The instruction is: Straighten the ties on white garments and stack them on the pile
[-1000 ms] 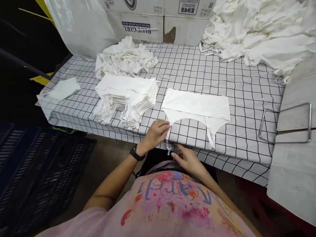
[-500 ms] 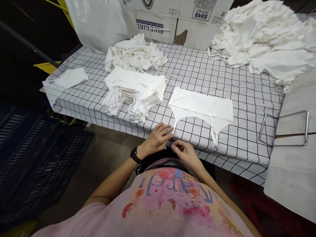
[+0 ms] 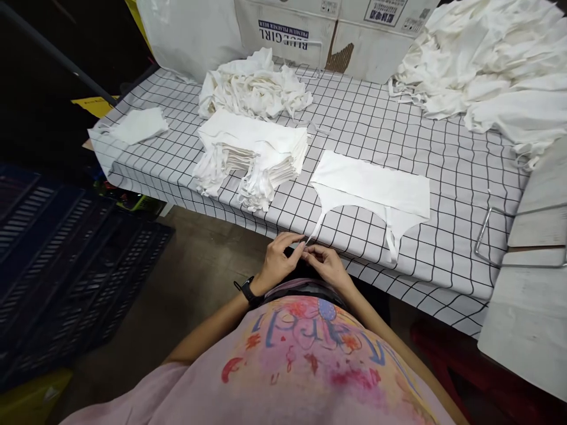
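Note:
A white strappy top lies flat on the checked cloth, its straps towards me. One strap runs over the table edge to my fingertips. My left hand pinches the strap near its end, thumb and forefinger together. Close beside it, my right hand has its fingers bent and closed at the same spot; what its fingertips hold is hidden. The other strap hangs loosely near the edge. To the left sits a neat stack of similar white tops with bunched straps.
Behind the stack is a loose heap of white garments; a bigger heap fills the back right. A cardboard box stands at the back. A metal wire frame lies by the right-hand board. Dark crates are at lower left.
My left hand has turned from lying flat over the strap to pinching its end. My right hand has closed in beside it. The view has shifted slightly.

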The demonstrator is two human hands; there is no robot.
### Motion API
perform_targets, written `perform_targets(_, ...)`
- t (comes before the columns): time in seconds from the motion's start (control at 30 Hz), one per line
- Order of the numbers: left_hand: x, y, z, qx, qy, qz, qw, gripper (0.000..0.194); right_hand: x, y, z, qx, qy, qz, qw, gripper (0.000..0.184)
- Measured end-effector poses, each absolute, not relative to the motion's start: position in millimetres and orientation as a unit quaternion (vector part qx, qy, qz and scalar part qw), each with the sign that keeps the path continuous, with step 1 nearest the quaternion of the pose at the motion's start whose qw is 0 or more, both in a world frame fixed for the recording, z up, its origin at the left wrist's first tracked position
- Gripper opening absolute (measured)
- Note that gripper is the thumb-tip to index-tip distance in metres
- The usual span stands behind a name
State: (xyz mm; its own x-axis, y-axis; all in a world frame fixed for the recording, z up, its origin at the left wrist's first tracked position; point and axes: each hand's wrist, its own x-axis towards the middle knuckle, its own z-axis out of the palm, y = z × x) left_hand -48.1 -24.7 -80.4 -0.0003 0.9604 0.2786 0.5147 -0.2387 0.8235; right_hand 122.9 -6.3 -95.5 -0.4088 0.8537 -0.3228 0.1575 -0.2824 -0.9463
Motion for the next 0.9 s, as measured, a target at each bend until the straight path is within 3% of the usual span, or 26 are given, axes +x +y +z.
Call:
perform_targets(0.27, -38.9, -12.5, -88.5, 0.566, 0.619, 0.321, 0.440, 0.019, 132.0, -7.3, -91.6, -0.525, -0.558, 0.604, 0.218, 0.037)
perform_targets(0.53, -50.9, -22.2, -72.2, 0.412, 0.524, 0.305, 0.680, 0.033, 150.7, -14.1, -70.7, -0.588, -0.608, 0.493, 0.203, 0.030)
perform_targets(0.73, -66.0, -39.1, -57.7, 0.370, 0.511, 0.270, 0.727, 0.036, 150.3, -10.2, -70.3, -0.548, -0.589, 0.560, 0.198, 0.049)
perform_targets(0.9, -71.5, -47.5, -54.2, 0.383, 0.497, 0.236, 0.742, 0.041, 132.1, -6.4, -67.3, -0.508, -0.593, 0.588, 0.210, 0.049)
